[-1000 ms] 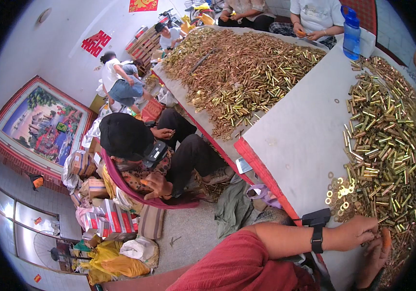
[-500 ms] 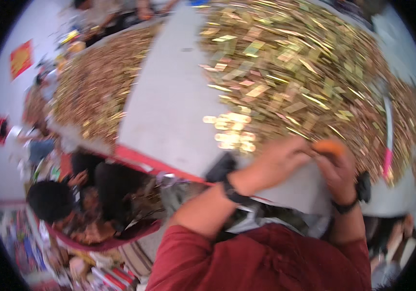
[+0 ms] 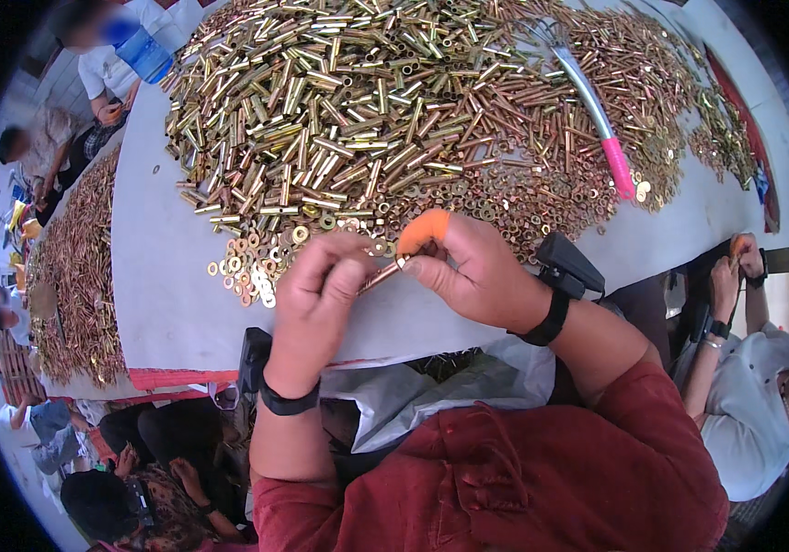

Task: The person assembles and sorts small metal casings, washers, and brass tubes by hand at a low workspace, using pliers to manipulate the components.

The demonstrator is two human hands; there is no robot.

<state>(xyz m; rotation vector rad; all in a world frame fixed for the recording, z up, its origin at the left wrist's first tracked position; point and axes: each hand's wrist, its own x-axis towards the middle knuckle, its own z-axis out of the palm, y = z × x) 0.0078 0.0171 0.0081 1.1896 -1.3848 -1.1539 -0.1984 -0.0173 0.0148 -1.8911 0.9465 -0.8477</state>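
Observation:
My left hand (image 3: 314,299) is closed round a slim brass-coloured bolt (image 3: 380,276), whose free end points toward my right hand. The thumb and index finger of my right hand (image 3: 473,271) pinch at that end, where a small shiny piece shows, perhaps a nut. An orange finger cover (image 3: 422,230) sits on the right index finger. Both hands are raised over the near edge of the pale table (image 3: 160,276). Just beyond them lie loose flat washers (image 3: 247,267) and a spread of small nuts (image 3: 542,189). Farther back rises a heap of brass-coloured metal sleeves (image 3: 330,120).
A hand rake (image 3: 597,115) with a pink grip lies on the heap at the right. White plastic sheeting (image 3: 450,391) hangs below the table edge. Another person (image 3: 753,396) works at the right. A second table (image 3: 73,285) heaped with metal parts stands at the left.
My view has swung left to right and steadied, so the hands now appear farther left. The hands stay close together, and the bolt between them now shows clearly.

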